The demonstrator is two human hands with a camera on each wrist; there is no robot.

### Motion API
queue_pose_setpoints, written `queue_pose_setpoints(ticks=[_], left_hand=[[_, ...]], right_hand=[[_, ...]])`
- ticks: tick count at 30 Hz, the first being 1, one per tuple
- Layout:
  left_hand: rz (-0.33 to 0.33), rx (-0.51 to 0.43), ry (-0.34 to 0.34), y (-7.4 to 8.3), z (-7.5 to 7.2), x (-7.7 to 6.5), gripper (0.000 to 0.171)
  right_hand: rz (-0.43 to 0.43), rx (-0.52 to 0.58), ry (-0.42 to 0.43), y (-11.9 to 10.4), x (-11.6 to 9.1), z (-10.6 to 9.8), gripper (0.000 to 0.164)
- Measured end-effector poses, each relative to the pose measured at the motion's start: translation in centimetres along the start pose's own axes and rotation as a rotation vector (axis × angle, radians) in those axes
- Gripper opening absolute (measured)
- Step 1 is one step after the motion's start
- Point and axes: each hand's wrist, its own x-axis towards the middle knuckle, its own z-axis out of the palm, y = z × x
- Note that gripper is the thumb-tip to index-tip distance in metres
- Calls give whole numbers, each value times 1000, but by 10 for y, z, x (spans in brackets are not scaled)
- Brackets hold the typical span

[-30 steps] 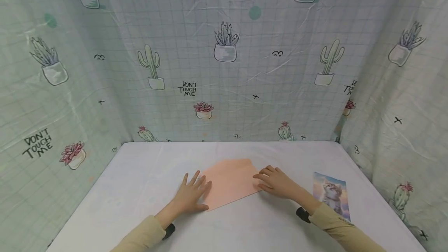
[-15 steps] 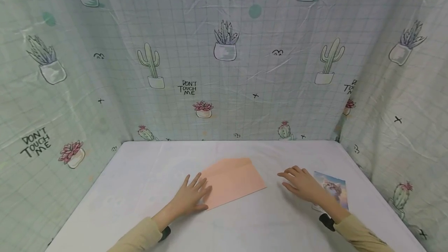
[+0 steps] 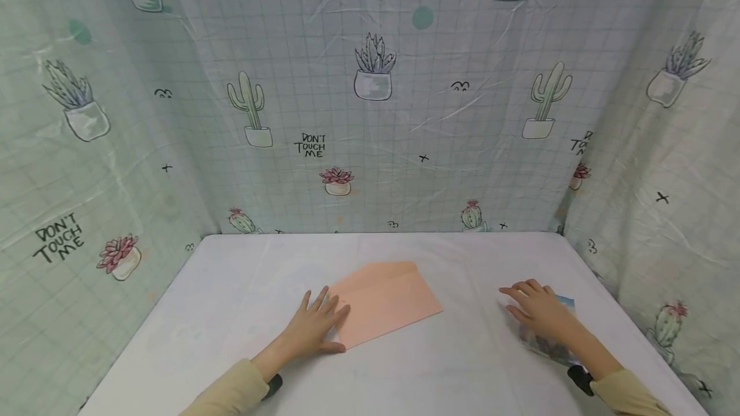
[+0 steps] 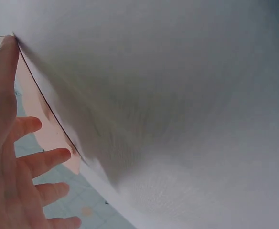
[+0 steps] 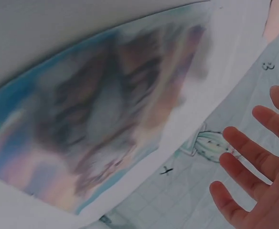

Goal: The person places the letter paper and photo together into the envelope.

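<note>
A peach envelope point(image 3: 393, 300) with its flap folded out away from me lies at the middle of the white table. My left hand point(image 3: 315, 326) rests on its left end, fingers spread; the thumb touches the near left corner, as the left wrist view also shows. To the right, a card with a kitten picture point(image 5: 106, 109) lies flat on the table. My right hand point(image 3: 543, 313) is over this card and hides much of it in the head view. Its fingers are loosely extended and hold nothing.
The white table point(image 3: 405, 377) reaches back to a hanging cloth point(image 3: 405, 133) printed with potted cacti, which also runs along both sides. A black strap point(image 3: 580, 379) sits on each wrist beside the beige sleeves.
My right hand has left the envelope's right end and moved right until it is over the kitten card. My left hand has stayed on the envelope.
</note>
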Motion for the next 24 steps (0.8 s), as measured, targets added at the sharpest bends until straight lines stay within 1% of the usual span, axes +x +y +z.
queue_pose_setpoints(ticks=[2,5,10,14,21,24], left_hand=[[-11,0,-7,0,-1,0,79],[-18,10,-13,0,-1,0,82],[-17,24,-28,-1,-1,1,85],[-23,22,-41,-2,-2,1,87],[-35,2,-56,-4,-1,3,86],[-39,4,-59,-5,0,4,86]], right_hand=[[28,1,-28,5,-4,0,35],[57,-21,-39,13,-8,1,37],[77,-65,-12,26,-17,2,42],[102,-84,-15,38,-23,4,46],[161,-65,-93,55,-30,5,54],[176,-81,-111,61,-31,7,55]])
